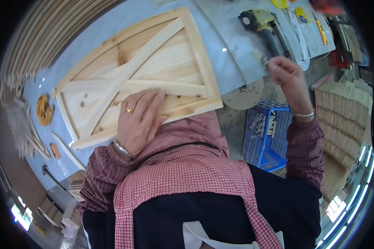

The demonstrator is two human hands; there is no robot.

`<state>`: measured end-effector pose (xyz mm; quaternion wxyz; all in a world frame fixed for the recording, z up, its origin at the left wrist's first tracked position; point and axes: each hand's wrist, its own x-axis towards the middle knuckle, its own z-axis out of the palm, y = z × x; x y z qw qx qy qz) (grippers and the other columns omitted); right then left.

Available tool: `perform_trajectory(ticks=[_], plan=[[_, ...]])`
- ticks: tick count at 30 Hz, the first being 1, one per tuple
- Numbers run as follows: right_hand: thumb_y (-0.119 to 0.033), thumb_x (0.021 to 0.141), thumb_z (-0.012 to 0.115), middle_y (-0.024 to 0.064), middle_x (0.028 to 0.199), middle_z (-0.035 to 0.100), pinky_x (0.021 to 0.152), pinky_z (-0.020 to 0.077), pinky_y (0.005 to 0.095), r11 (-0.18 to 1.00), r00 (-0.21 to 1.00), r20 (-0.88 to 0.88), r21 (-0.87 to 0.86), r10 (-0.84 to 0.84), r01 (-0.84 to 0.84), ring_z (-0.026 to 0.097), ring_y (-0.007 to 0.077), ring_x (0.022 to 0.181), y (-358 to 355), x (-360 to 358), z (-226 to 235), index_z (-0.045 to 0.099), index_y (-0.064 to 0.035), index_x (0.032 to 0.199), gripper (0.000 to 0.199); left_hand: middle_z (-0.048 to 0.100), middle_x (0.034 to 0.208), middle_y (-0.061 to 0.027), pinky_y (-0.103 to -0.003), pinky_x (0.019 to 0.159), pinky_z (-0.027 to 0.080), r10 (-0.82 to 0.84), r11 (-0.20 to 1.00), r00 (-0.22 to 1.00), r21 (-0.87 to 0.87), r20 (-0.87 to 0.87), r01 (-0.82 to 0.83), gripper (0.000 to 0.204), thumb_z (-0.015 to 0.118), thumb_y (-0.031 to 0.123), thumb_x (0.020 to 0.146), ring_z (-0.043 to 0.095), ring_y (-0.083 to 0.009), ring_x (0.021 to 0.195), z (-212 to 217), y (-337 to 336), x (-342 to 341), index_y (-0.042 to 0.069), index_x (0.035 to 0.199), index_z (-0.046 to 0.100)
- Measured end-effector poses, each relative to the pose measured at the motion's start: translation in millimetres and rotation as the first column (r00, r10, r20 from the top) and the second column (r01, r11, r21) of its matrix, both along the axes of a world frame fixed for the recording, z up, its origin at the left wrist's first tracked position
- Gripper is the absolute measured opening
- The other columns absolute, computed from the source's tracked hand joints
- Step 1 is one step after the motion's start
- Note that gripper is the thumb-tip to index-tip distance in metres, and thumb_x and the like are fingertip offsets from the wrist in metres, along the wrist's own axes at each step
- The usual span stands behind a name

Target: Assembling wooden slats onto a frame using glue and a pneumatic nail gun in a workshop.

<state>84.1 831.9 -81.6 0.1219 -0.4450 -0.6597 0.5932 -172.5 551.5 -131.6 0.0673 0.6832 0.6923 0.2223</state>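
A framed pine panel [162, 66] with crossed slats lies on the table in front of me, its near edge against my apron. My left hand [139, 118], a ring on one finger, rests flat on the panel's near edge with its fingers stretched out. My right hand [286, 74] is raised off to the right, beyond the panel's corner, its fingers closed. Whatever it pinches, if anything, is blurred. Just beyond it lies a yellow-green and black nail gun [262, 25], its dark handle pointing toward that hand.
Long curved wooden strips [45, 45] are stacked at the far left. A tape roll [44, 110] sits left of the panel. A blue plastic crate [266, 135] stands on the floor at right, beside stacked wooden pieces [343, 112]. A yellow-handled tool [321, 32] lies far right.
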Motion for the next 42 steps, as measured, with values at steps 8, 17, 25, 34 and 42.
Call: perform_trajectory(ticks=[8,17,25,34,42], plan=[[-0.013,0.086,0.064,-0.0050,0.071,0.057,0.056,0.0342,0.0184,0.933,0.941,0.037,-0.148,0.337,-0.328,0.045,0.0016,0.062,-72.0,-40.0,-19.7,0.065,-0.0015,0.088,0.011,0.042,0.137,-0.0126,-0.043,0.103,0.031,0.045,0.994,0.999,-0.098,-0.011,-0.046,0.064,0.061,0.037,0.082,0.039,-0.0289,0.126,-4.3,-13.9,17.3,0.001,0.132,0.044],[-0.011,0.084,0.066,-0.0034,0.071,0.060,0.060,0.0378,0.0198,0.931,0.907,0.209,-0.074,0.365,-0.358,0.049,0.0022,0.065,-64.8,-42.4,-18.3,0.067,-0.0007,0.086,0.010,0.041,0.140,-0.0127,-0.044,0.104,0.030,0.060,0.997,0.998,-0.057,-0.014,-0.061,0.069,0.064,0.037,0.079,0.039,-0.0300,0.128,-15.9,-15.3,16.7,0.002,0.133,0.042],[-0.006,0.083,0.066,-0.0019,0.070,0.062,0.062,0.0407,0.0203,0.910,0.856,0.322,-0.049,0.404,-0.412,0.051,0.0042,0.067,-64.1,-48.9,-31.7,0.067,0.0004,0.084,0.007,0.041,0.140,-0.0111,-0.043,0.104,0.030,0.065,0.997,0.998,-0.047,-0.011,-0.065,0.068,0.064,0.037,0.079,0.039,-0.0285,0.129,-18.3,-16.2,15.6,0.003,0.133,0.042],[-0.005,0.082,0.067,-0.0008,0.069,0.058,0.055,0.0360,0.0201,0.884,0.869,0.317,0.152,0.380,-0.442,0.047,0.0037,0.061,-71.8,-44.8,-18.7,0.066,0.0012,0.083,0.006,0.041,0.141,-0.0103,-0.042,0.103,0.031,0.073,0.996,0.997,-0.055,-0.015,-0.073,0.067,0.063,0.037,0.079,0.039,-0.0282,0.129,-18.8,-16.8,15.5,0.003,0.133,0.042],[-0.005,0.081,0.068,-0.0006,0.069,0.052,0.050,0.0311,0.0214,0.788,0.860,0.295,0.356,0.416,-0.503,0.040,0.0040,0.055,-75.4,-43.2,-23.3,0.065,0.0001,0.084,0.007,0.038,0.142,-0.0094,-0.041,0.107,0.029,0.066,0.995,0.997,-0.077,-0.049,-0.070,0.062,0.059,0.037,0.082,0.035,-0.0249,0.132,-17.6,-17.5,15.5,0.000,0.130,0.045]])
